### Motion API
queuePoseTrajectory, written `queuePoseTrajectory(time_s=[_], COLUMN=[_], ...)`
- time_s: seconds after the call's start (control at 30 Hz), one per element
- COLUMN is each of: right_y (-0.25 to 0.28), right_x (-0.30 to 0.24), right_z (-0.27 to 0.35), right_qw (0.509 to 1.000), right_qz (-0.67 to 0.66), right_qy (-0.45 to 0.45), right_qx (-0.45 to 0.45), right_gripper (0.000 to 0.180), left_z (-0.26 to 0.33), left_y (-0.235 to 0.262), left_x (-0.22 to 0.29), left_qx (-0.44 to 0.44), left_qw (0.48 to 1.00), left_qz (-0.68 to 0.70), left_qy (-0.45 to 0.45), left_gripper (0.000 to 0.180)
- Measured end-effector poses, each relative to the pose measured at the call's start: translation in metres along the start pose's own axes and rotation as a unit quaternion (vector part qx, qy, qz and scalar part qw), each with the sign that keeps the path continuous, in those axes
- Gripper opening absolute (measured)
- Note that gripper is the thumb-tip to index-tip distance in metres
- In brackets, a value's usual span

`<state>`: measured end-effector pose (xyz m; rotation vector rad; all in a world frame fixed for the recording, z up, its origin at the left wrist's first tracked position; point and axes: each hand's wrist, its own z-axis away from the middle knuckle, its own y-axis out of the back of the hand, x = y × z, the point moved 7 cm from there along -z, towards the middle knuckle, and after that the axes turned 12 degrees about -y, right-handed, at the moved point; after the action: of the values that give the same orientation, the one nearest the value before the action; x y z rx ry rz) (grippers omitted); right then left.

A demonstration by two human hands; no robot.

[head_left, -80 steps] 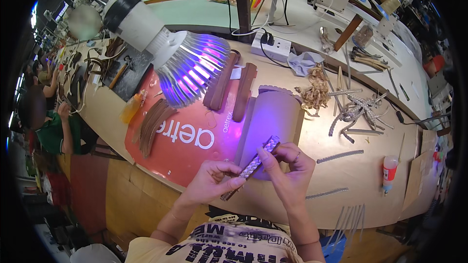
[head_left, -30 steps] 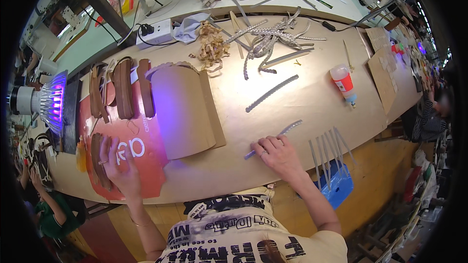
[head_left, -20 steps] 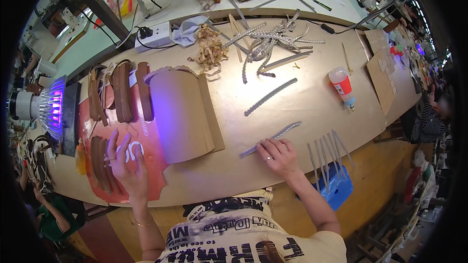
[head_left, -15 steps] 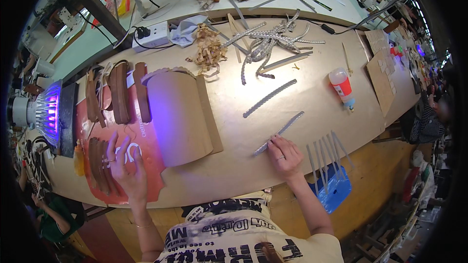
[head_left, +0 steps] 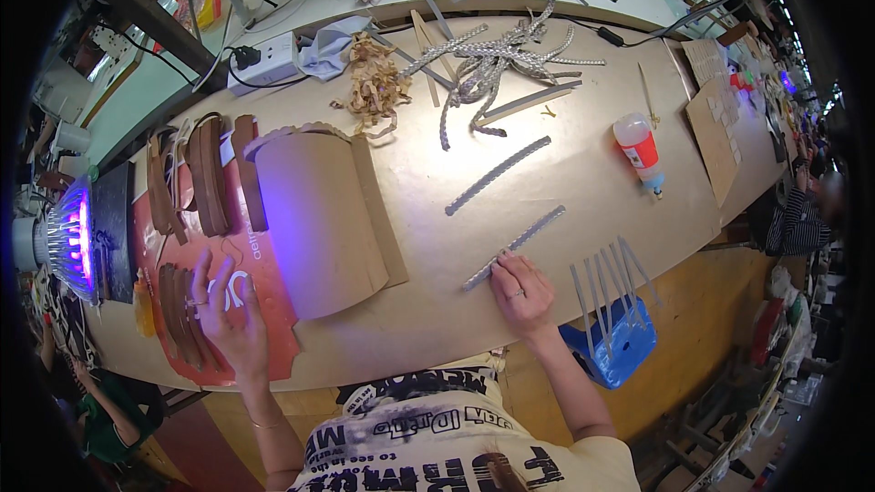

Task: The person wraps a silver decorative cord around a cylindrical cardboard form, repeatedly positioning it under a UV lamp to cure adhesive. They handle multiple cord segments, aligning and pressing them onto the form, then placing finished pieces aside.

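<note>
My right hand [head_left: 522, 293] is closed on a narrow grey braided strip [head_left: 538, 226], with thumb and fingertips pinching it near its lower part. The strip slants across the gold-brown table, its far end pointing up and right. A second braided strip [head_left: 498, 175] lies apart, a little farther off. My left hand [head_left: 233, 323] is open, its fingers spread over a red sheet [head_left: 273, 346] beside several short brown strips [head_left: 182, 314]. I cannot tell whether its fingers touch them.
Between the hands stands a curved brown board form [head_left: 319, 228]. Farther back lie tangled silver braids [head_left: 497, 68] and tan scraps [head_left: 374, 82]. A glue bottle [head_left: 638, 150] is at right. A lit purple lamp [head_left: 77, 237] is at left. Grey strips hang over a blue stool [head_left: 624, 346].
The view has shifted slightly. The held strip's far part looked smooth and now shows its braid. My right hand keeps its pinch; the left stays spread over the red sheet.
</note>
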<state>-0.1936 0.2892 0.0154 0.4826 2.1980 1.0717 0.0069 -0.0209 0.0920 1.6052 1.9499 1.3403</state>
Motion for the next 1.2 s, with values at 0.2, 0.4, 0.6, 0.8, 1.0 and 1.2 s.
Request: queuePoseTrajectory(time_s=[0.2, 0.4, 0.6, 0.8, 1.0, 1.2], right_y=[0.006, 0.025, -0.016, -0.037, -0.039, -0.036], right_x=[-0.010, -0.016, -0.040, -0.073, -0.077, -0.066], right_z=[-0.012, -0.065, -0.103, -0.105, -0.100, -0.101], right_qw=[0.997, 0.974, 0.776, 0.736, 0.749, 0.756], right_qz=[0.083, -0.159, -0.492, -0.519, -0.494, -0.489], right_qy=[0.001, -0.160, -0.346, -0.328, -0.336, -0.348], right_qx=[0.005, -0.030, -0.189, -0.285, -0.287, -0.263], right_gripper=[0.023, 0.024, 0.015, 0.017, 0.014, 0.013], left_z=[0.003, 0.005, -0.026, -0.107, -0.157, -0.163], left_y=[-0.001, 0.004, -0.013, -0.068, -0.136, -0.157], left_x=[-0.003, -0.051, -0.140, -0.160, -0.148, -0.156], left_qx=[-0.021, 0.020, 0.032, -0.060, -0.179, -0.249], left_qw=[0.999, 0.998, 0.981, 0.992, 0.983, 0.965], left_qz=[-0.005, -0.020, 0.143, 0.096, -0.004, -0.058], left_qy=[0.031, 0.055, 0.130, 0.048, -0.032, -0.056], left_gripper=[0.026, 0.025, 0.021, 0.024, 0.027, 0.028])
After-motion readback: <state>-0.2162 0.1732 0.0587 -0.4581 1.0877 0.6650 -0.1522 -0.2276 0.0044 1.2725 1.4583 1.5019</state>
